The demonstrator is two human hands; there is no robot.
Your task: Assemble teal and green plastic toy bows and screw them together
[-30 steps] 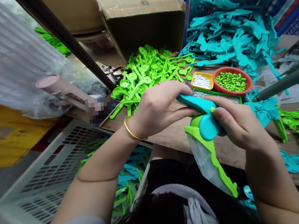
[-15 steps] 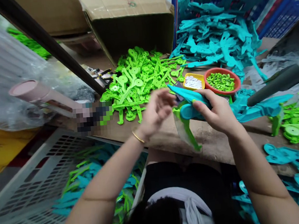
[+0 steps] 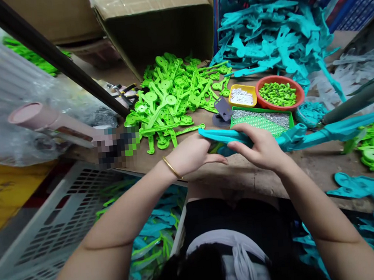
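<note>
A long turquoise plastic toy part [image 3: 344, 129] is held level over the front of the table, its pointed end to the left. My right hand [image 3: 262, 149] grips it near the middle, thumb in front and fingers over the top. My left hand [image 3: 193, 154], with a gold bangle at the wrist, is closed around the left end below the point. Its fingers are mostly hidden behind the part, and the thumb points right. A sliver of green plastic shows between the hands; the rest of that piece is out of sight.
Behind lie a heap of green plastic parts [image 3: 170, 98] and a turquoise pile [image 3: 269, 38]. A yellow tray [image 3: 255, 102], a red bowl [image 3: 302, 100] of green bits and a green basket [image 3: 265, 127] of metal pins stand close. A white crate [image 3: 36, 238] sits lower left.
My left hand has moved in from open beside the part to closing on its left end. The dangling green leg is now mostly hidden. The turquoise part has turned nearer level.
</note>
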